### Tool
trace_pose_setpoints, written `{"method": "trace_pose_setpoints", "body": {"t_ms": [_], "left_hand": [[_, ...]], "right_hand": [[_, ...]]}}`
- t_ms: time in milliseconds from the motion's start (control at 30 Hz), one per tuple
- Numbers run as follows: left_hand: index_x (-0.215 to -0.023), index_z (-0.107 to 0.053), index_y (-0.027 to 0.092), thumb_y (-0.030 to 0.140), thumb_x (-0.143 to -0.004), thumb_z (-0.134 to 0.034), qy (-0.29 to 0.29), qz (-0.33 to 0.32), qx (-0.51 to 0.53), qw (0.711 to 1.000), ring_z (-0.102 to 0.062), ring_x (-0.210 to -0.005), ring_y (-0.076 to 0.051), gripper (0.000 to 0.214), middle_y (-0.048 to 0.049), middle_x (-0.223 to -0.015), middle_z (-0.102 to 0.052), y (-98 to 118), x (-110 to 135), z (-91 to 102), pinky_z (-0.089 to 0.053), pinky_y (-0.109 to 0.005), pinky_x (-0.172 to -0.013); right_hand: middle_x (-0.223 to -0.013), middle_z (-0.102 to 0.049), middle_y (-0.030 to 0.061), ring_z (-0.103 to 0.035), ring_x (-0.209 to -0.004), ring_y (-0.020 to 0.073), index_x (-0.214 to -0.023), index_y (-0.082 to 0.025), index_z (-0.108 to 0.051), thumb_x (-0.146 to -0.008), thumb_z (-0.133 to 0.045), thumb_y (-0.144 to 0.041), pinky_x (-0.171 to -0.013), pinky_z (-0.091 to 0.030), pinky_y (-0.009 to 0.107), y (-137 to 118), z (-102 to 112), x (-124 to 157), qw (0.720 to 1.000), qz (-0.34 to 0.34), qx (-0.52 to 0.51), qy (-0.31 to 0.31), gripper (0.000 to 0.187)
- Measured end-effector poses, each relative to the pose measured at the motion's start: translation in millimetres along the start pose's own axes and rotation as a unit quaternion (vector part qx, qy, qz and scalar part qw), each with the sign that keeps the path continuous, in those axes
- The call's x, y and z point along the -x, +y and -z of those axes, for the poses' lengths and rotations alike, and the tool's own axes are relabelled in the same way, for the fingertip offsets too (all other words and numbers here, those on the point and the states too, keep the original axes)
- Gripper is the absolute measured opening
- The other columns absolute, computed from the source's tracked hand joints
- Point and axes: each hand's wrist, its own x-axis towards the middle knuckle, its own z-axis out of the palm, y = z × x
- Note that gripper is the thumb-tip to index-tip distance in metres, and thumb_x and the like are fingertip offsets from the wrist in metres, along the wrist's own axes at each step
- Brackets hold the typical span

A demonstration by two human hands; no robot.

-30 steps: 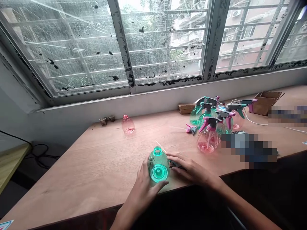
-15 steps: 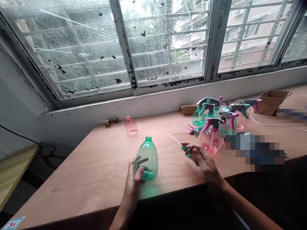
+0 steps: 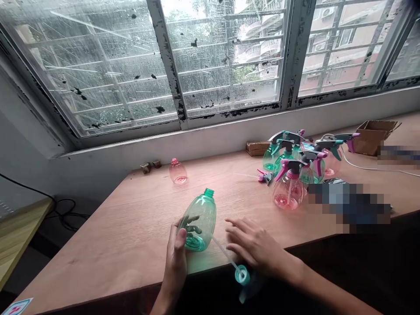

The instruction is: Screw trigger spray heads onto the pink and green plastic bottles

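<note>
My left hand [image 3: 175,258] is wrapped round the base of a clear green plastic bottle [image 3: 201,216], which it holds tilted with the open neck pointing away, just above the wooden table [image 3: 131,227]. My right hand [image 3: 259,249] hovers over the table's front edge with its fingers stretched out and apart. A teal sprayer head [image 3: 242,275] with a long white dip tube [image 3: 223,252] lies blurred at the edge, just left of that hand's heel. I cannot tell whether the hand touches it.
Several assembled pink and green spray bottles [image 3: 290,186] stand together at the right, with a loose pink sprayer head [image 3: 265,176] beside them. A headless pink bottle [image 3: 178,171] stands near the wall. A cardboard box [image 3: 374,135] and a white cable [image 3: 361,168] are at the far right.
The right hand held the sprayer head up half a second ago; now its fingers are spread and the head sits lower, at the table edge. The left hand has tilted the green bottle.
</note>
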Motion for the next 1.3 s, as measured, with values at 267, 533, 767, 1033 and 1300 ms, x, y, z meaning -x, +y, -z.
{"method": "trace_pose_setpoints", "body": {"t_ms": [267, 533, 767, 1033, 1300], "left_hand": [[-0.117, -0.065, 0.02, 0.055, -0.095, -0.047, 0.045, -0.001, 0.038, 0.998, -0.065, -0.102, -0.025, 0.045, -0.0081, -0.117, -0.071, -1, 0, -1.5, -0.05, -0.034, -0.087], [-0.122, -0.062, 0.021, 0.054, -0.096, -0.043, 0.015, -0.007, 0.007, 1.0, -0.063, -0.101, -0.025, 0.046, -0.0093, -0.119, -0.069, 2, 2, -0.1, -0.047, -0.036, -0.088], [-0.12, -0.063, 0.02, 0.059, -0.093, -0.047, 0.012, 0.019, -0.014, 1.0, -0.061, -0.102, -0.026, 0.05, -0.0104, -0.128, -0.064, 6, 1, -5.6, -0.047, -0.036, -0.089], [-0.125, -0.057, 0.022, 0.062, -0.094, -0.045, 0.044, 0.029, 0.026, 0.998, -0.057, -0.116, -0.025, 0.051, -0.0101, -0.128, -0.065, 2, 0, -3.8, -0.042, -0.037, -0.102], [-0.121, -0.062, 0.023, 0.067, -0.084, -0.056, 0.05, 0.065, 0.043, 0.996, -0.061, -0.088, -0.023, 0.058, -0.0039, -0.093, -0.07, 3, 3, -2.7, -0.051, -0.033, -0.078]], "right_hand": [[-0.099, -0.074, 0.006, -0.07, -0.09, 0.024, -0.098, -0.023, -0.067, -0.104, -0.046, -0.031, -0.076, -0.054, 0.032, 8, 2, -4, 0.995, -0.068, 0.065, -0.019, 0.023], [-0.076, -0.077, 0.0114, -0.075, -0.072, 0.0306, -0.097, -0.021, -0.072, -0.106, -0.043, -0.034, -0.057, -0.048, 0.031, 44, 9, -17, 0.942, -0.253, 0.22, 0.001, 0.033], [-0.1, -0.074, 0.0163, -0.07, -0.094, 0.0342, -0.114, -0.018, -0.065, -0.106, -0.032, -0.046, -0.076, -0.052, 0.042, 34, 32, -4, 0.95, -0.227, 0.203, 0.075, 0.044], [-0.118, -0.069, 0.0108, -0.062, -0.108, 0.0339, -0.135, -0.026, -0.057, -0.092, -0.064, -0.028, -0.091, -0.051, 0.05, 23, 18, 3, 0.994, -0.075, 0.081, 0.002, 0.043], [-0.084, -0.071, 0.0041, -0.063, -0.062, 0.019, -0.109, -0.022, -0.067, -0.099, -0.048, -0.037, -0.066, -0.058, 0.038, 48, 19, 14, 0.843, -0.151, -0.425, 0.294, 0.026]]}}
